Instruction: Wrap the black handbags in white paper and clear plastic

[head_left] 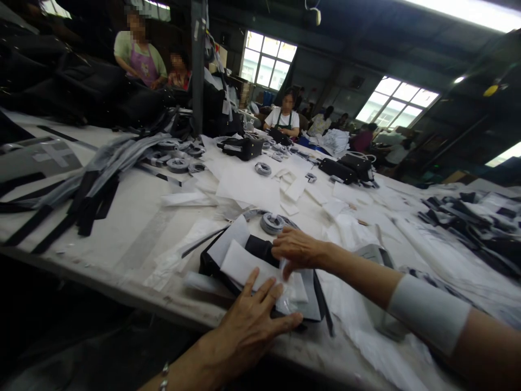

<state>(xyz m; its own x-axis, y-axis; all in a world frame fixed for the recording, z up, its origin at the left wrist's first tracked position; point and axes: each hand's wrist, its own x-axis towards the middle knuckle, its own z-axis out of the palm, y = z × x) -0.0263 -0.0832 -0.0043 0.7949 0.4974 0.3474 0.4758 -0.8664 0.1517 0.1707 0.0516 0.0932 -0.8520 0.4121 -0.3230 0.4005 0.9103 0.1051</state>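
Note:
A black bag [260, 247] lies on the worktable in front of me, with white and grey sheets over it. A thick white foam sheet [240, 263] rests across the bag. My left hand [254, 315] lies on the near side of the bag, fingers spread, fingertips touching the foam. Above the foam's right part, my right hand [299, 250] has its fingers curled down and closed on a piece of clear plastic film [288, 301]. How far the film extends under the fingers is hidden. Just behind the bag sits a coiled wrapped strap [272, 222].
Long plastic-wrapped black straps [101, 179] lie at left. Paper sheets [248, 184] and more coils spread over the worktable [134, 222]. Clear plastic bags [354, 309] lie at right, beside a grey box-like object [380, 258]. A co-worker [283, 117] sits across the table.

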